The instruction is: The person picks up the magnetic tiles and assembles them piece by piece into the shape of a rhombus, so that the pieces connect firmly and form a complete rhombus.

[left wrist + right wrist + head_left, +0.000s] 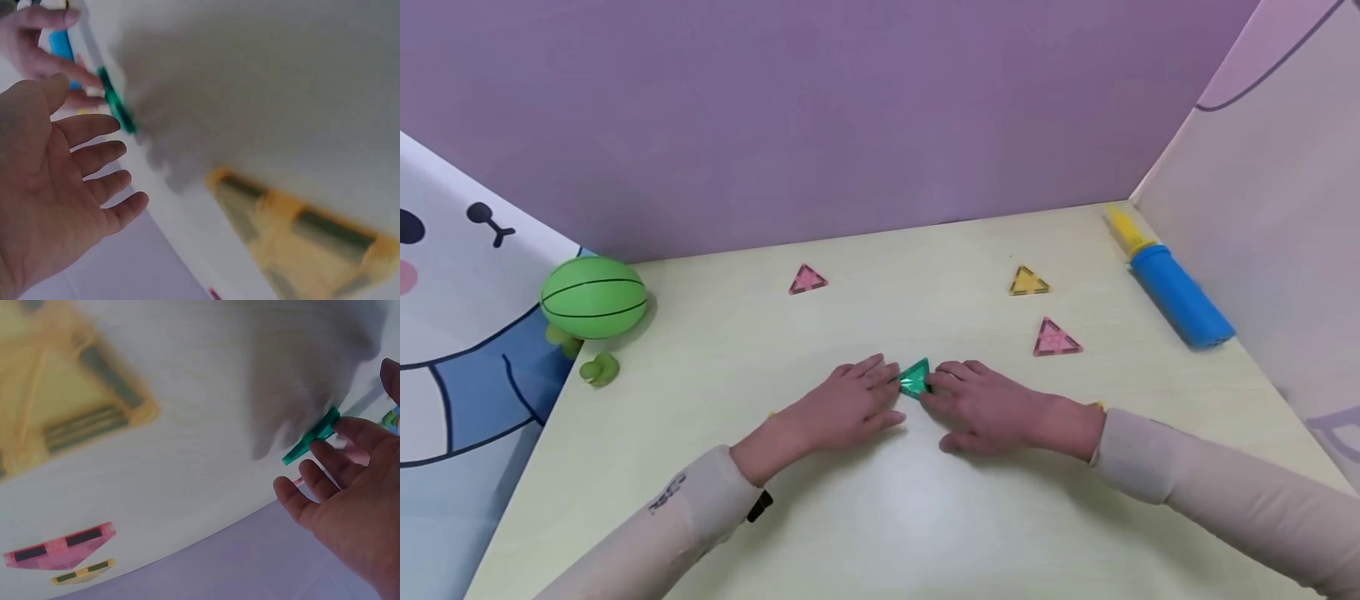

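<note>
A green triangular magnetic tile (914, 380) lies on the table between my two hands. My left hand (848, 403) is spread palm down, its fingertips right at the tile's left corner. From the other side, my right hand (988, 408) touches the tile's right edge with its fingertips, the fingers nearly straight. In the right wrist view, the green tile (312, 436) shows edge-on at the index and middle fingertips. Close below the left wrist camera lies a yellow triangular tile (294, 234); another yellow tile (87, 394) is below the right wrist, mostly hidden by the arm in the head view.
Farther back lie a pink triangular tile (808, 280), a yellow one (1028, 282) and a second pink one (1057, 338). A green ball (593, 297) and small green toy (599, 369) sit left. A blue pump (1182, 296) lies right, beside the wall.
</note>
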Motion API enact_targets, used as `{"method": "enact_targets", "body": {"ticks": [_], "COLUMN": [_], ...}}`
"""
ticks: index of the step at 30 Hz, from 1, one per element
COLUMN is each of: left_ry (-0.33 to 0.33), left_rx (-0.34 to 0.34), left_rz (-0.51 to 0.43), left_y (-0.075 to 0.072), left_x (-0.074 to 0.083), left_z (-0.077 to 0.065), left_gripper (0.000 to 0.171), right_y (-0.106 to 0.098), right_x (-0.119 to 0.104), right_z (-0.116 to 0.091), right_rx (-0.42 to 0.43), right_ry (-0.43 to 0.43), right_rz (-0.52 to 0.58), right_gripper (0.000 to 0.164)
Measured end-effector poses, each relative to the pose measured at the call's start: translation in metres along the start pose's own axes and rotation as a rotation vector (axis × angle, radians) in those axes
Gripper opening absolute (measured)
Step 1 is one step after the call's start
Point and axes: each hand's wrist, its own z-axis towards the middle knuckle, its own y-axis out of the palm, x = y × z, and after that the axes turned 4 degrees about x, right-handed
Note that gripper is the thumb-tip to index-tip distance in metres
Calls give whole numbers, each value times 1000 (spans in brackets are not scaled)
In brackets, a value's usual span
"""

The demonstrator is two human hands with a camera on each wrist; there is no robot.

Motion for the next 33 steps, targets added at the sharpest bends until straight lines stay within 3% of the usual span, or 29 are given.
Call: {"method": "enact_targets", "body": {"ticks": [8, 14, 18, 22, 26, 30, 33], "left_ry": [-141, -271, -376, -497, -570, -583, -539], "left_rx": [105, 119, 124, 124, 129, 158, 171], "left_rz": [-111, -104, -162, -213, -242, -273, -217], "left_y": [-40, -64, -73, -77, -76, -66, -55], "left_x": [-48, -94, -124, -150, -166, -177, -185], "left_z": [0, 7, 16, 27, 39, 53, 62], "left_gripper": [63, 58, 59, 61, 62, 64, 61], "right_y": [-2, -1, -3, -4, -1, 6, 8], "right_x": [-2, 1, 3, 2, -5, -13, -18], "right_z": [1, -1, 0, 1, -1, -4, -5], "right_rx": [-41, 26, 44, 23, -3, 1, 14], "right_ry": [54, 30, 37, 67, 75, 55, 34], "right_rz": [44, 2, 15, 52, 66, 38, 16], "right_gripper": [72, 70, 70, 70, 70, 68, 67]}}
